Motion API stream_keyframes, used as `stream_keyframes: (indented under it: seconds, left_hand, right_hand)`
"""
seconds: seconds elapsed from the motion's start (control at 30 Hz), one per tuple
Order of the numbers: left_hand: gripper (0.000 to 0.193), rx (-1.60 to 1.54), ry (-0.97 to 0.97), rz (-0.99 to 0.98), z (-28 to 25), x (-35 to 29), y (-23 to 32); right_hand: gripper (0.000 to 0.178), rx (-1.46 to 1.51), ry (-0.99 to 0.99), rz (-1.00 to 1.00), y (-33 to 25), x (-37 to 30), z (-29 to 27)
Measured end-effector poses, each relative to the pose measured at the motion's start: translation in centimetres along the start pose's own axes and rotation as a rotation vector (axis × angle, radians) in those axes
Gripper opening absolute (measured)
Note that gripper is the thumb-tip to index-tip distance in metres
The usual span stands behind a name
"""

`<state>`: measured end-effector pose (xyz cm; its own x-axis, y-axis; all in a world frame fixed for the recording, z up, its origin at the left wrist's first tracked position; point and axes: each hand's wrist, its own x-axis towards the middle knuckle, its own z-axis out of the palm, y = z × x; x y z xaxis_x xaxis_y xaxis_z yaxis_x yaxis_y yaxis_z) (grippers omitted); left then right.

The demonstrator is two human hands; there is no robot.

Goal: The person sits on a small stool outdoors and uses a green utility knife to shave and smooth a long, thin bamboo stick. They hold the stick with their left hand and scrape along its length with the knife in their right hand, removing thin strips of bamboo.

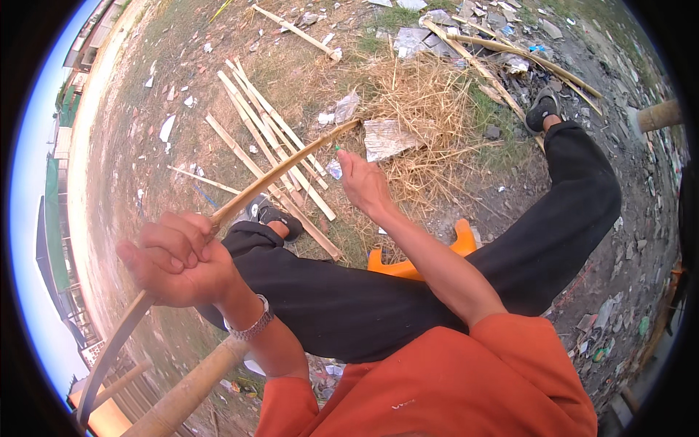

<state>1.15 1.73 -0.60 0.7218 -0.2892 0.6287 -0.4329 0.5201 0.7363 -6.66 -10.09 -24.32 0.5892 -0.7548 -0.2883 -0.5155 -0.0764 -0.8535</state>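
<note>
My left hand (178, 258), with a metal-banded watch on its wrist, is closed around a long bamboo strip (284, 167). The strip slants from the lower left, through the fist, up to a tip near the middle of the view. Close below that tip, my right hand (364, 182) is closed, its thumb and fingers pinched together. A tiny green bit shows at its fingertips; what the hand holds is too small to make out. Between my spread legs is an orange plastic stool (415, 266), partly hidden by my right forearm.
Several split bamboo strips (273, 127) lie on the ground by my left foot. Straw shavings (429, 109) are heaped ahead, beside a flat pale scrap (389, 140). Longer bamboo pieces (480, 69) lie near my right foot. A thick bamboo pole (193, 386) runs at lower left.
</note>
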Motion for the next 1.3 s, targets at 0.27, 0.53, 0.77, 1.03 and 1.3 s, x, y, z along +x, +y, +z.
stream_keyframes:
  seconds: [0.27,0.53,0.77,1.03,1.3]
  left_hand:
    - [0.043,-0.154,-0.143,0.000,-2.2,0.9,-0.9]
    - [0.042,-0.114,-0.192,0.020,-0.5,1.0,-0.6]
    - [0.037,-0.069,-0.342,0.077,-0.3,1.0,-0.3]
    - [0.036,-0.099,-0.284,0.058,-0.4,0.8,-0.2]
    - [0.033,-0.085,-0.387,0.074,-0.5,1.4,0.1]
  right_hand:
    - [0.056,-0.045,-0.031,-0.090,-2.2,0.6,-0.7]
    - [0.056,-0.244,0.075,0.040,5.6,1.9,-0.5]
    - [0.052,-0.063,-0.016,-0.217,-0.7,0.1,-0.9]
    - [0.060,-0.161,0.019,-0.038,1.1,2.3,-0.1]
    - [0.062,-0.098,-0.029,0.072,-1.2,2.1,-2.6]
